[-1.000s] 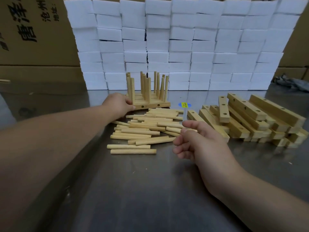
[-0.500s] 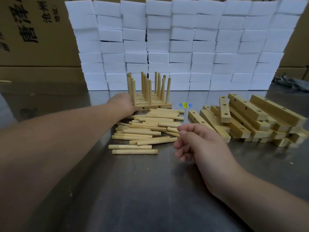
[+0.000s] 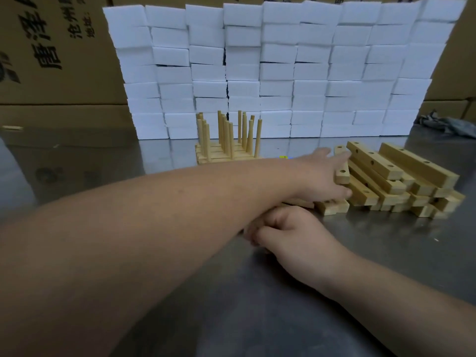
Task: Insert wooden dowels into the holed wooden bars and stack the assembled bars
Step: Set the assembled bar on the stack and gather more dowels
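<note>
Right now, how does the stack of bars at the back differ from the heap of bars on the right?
The stack has pegs standing in its holes; the holes seen in the heap are empty. The stack's bars lie in neat level rows; the heap's bars lie tilted and crossed. The left hand touches the heap, not the stack. Both are pale wood on the metal table.

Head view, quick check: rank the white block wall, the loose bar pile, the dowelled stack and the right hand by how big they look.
1. white block wall
2. loose bar pile
3. dowelled stack and right hand: these look about alike, and the hand is nearer the camera, so I am not ranking them.
</note>
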